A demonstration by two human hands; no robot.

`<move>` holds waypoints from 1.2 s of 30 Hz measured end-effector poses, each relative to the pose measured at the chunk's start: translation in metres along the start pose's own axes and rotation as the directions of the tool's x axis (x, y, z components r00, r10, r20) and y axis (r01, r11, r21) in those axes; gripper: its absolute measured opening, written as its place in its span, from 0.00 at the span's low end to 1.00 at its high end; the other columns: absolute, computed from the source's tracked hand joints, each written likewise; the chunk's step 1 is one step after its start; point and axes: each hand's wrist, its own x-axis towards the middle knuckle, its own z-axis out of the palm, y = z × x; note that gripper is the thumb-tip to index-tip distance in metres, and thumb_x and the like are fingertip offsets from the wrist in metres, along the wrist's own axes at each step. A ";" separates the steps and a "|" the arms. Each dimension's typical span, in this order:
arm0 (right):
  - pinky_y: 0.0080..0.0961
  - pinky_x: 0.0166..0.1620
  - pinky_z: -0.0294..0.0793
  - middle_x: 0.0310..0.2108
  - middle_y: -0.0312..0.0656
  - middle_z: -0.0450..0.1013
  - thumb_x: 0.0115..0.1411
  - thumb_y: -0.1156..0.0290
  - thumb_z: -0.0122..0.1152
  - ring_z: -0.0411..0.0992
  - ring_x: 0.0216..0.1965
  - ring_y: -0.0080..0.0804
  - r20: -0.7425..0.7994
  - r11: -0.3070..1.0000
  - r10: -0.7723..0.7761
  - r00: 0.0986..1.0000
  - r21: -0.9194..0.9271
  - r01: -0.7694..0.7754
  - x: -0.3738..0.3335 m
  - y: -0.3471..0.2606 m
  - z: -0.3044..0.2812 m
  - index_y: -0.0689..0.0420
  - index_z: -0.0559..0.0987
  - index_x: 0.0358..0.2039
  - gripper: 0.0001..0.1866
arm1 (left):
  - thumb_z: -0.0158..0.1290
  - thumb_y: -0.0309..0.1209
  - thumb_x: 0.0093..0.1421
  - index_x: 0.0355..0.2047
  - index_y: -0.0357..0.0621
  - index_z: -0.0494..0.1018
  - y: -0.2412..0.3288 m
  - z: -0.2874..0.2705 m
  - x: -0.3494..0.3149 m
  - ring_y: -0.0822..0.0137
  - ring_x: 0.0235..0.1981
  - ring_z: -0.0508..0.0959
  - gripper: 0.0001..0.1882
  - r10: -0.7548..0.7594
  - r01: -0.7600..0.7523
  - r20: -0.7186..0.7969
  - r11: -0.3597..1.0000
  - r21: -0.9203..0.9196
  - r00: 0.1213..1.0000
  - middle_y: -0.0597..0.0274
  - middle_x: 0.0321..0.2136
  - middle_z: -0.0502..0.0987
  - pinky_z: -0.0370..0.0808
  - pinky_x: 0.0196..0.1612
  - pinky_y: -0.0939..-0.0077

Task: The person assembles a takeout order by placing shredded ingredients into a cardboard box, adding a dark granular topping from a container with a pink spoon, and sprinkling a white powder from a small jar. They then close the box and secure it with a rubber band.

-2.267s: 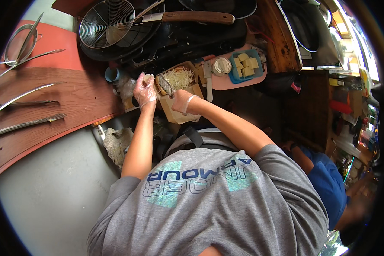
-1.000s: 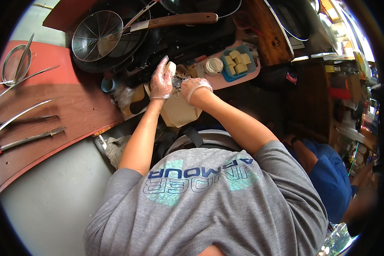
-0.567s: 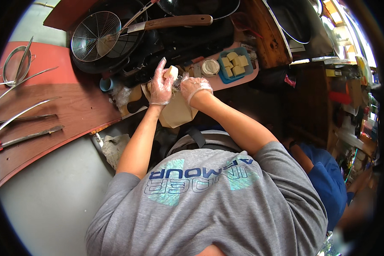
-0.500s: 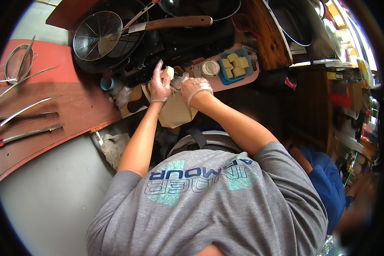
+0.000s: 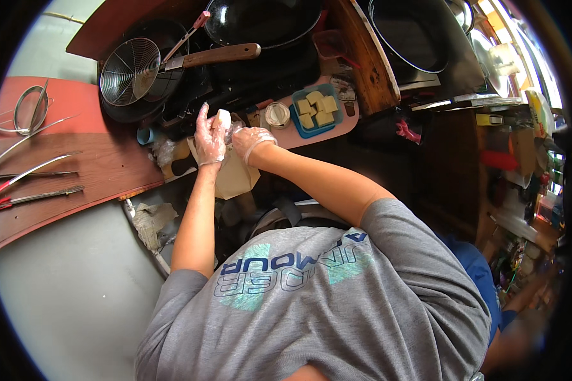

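Reddish-brown counter stretches to the left of the left hand; a blue tub sits right of the right hand. Curled closed, the right grips a grey grater; the left, loosely cupped, holds a pale block beside it.

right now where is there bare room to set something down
Bare: the brown counter between tongs and blue cup, and its red part between strainer and black pan. Crowded: around the left hand and right hand, near the jar and blue container of pale blocks.

Obstacle beyond right hand: jar
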 end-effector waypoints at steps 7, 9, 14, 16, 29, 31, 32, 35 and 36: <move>0.43 0.50 0.83 0.46 0.57 0.83 0.55 0.71 0.70 0.83 0.51 0.51 0.105 1.000 -0.031 0.994 0.007 0.030 -0.063 0.045 -0.014 0.62 0.86 0.43 0.15 | 0.60 0.26 0.68 0.64 0.35 0.69 0.024 0.037 -0.014 0.65 0.39 0.85 0.25 0.068 -0.044 -0.139 0.985 0.168 0.988 0.48 0.43 0.84 0.83 0.44 0.72; 0.42 0.51 0.83 0.47 0.56 0.83 0.54 0.72 0.70 0.83 0.51 0.51 0.184 0.999 -0.045 0.982 -0.013 0.048 -0.086 0.069 -0.021 0.62 0.87 0.42 0.14 | 0.59 0.26 0.68 0.61 0.36 0.73 0.045 0.073 -0.028 0.66 0.40 0.85 0.22 0.141 -0.150 0.072 0.980 0.130 0.987 0.49 0.43 0.85 0.83 0.43 0.73; 0.44 0.48 0.84 0.44 0.57 0.83 0.55 0.72 0.66 0.84 0.47 0.54 0.172 1.000 -0.009 0.985 0.008 0.008 -0.132 0.117 -0.019 0.62 0.87 0.40 0.13 | 0.63 0.32 0.60 0.54 0.47 0.81 0.093 0.185 -0.033 0.44 0.50 0.84 0.20 -0.105 -0.270 0.493 0.730 0.628 0.864 0.44 0.50 0.84 0.81 0.54 0.57; 0.44 0.49 0.84 0.44 0.57 0.84 0.56 0.72 0.65 0.84 0.47 0.53 0.157 1.000 -0.022 0.987 0.019 0.019 -0.141 0.135 -0.016 0.62 0.87 0.41 0.13 | 0.59 0.36 0.63 0.55 0.55 0.81 0.101 0.222 -0.027 0.43 0.52 0.83 0.19 -0.227 -0.344 0.542 0.564 0.750 0.809 0.45 0.50 0.83 0.81 0.55 0.52; 0.48 0.49 0.83 0.42 0.60 0.83 0.61 0.71 0.57 0.83 0.47 0.57 -0.047 0.996 -0.070 0.996 0.056 0.072 -0.136 0.166 -0.043 0.63 0.81 0.48 0.16 | 0.56 0.23 0.51 0.49 0.42 0.81 0.172 0.140 -0.063 0.50 0.53 0.82 0.22 0.272 -0.730 0.778 0.605 0.318 0.566 0.52 0.48 0.84 0.75 0.63 0.56; 0.53 0.48 0.80 0.41 0.63 0.82 0.64 0.68 0.55 0.81 0.45 0.61 -0.131 0.976 -0.183 0.974 0.094 0.196 -0.128 0.148 -0.059 0.63 0.77 0.50 0.17 | 0.58 0.26 0.54 0.49 0.44 0.82 0.177 0.112 -0.077 0.52 0.53 0.82 0.20 0.386 -0.813 0.733 0.427 0.396 0.560 0.53 0.48 0.84 0.75 0.62 0.57; 0.54 0.47 0.80 0.41 0.63 0.81 0.64 0.67 0.55 0.81 0.44 0.63 -0.142 0.954 -0.272 0.952 0.089 0.285 -0.125 0.139 -0.068 0.63 0.75 0.50 0.17 | 0.58 0.27 0.56 0.49 0.46 0.82 0.180 0.096 -0.080 0.54 0.54 0.82 0.19 0.409 -0.795 0.688 0.400 0.455 0.600 0.55 0.48 0.85 0.75 0.62 0.57; 0.55 0.46 0.78 0.36 0.63 0.80 0.65 0.61 0.58 0.78 0.42 0.67 -0.112 0.888 -0.408 0.906 0.184 0.422 -0.118 0.103 -0.090 0.58 0.75 0.55 0.21 | 0.57 0.30 0.59 0.47 0.49 0.84 0.189 0.046 -0.084 0.59 0.50 0.84 0.16 0.476 -0.740 0.587 0.246 0.626 0.655 0.64 0.45 0.86 0.79 0.58 0.60; 0.54 0.46 0.78 0.35 0.61 0.80 0.64 0.61 0.60 0.79 0.41 0.65 -0.134 0.856 -0.453 0.881 0.213 0.472 -0.116 0.092 -0.096 0.59 0.74 0.57 0.24 | 0.57 0.30 0.59 0.46 0.48 0.84 0.192 0.028 -0.084 0.59 0.49 0.85 0.15 0.501 -0.736 0.571 0.230 0.637 0.650 0.63 0.44 0.87 0.80 0.56 0.61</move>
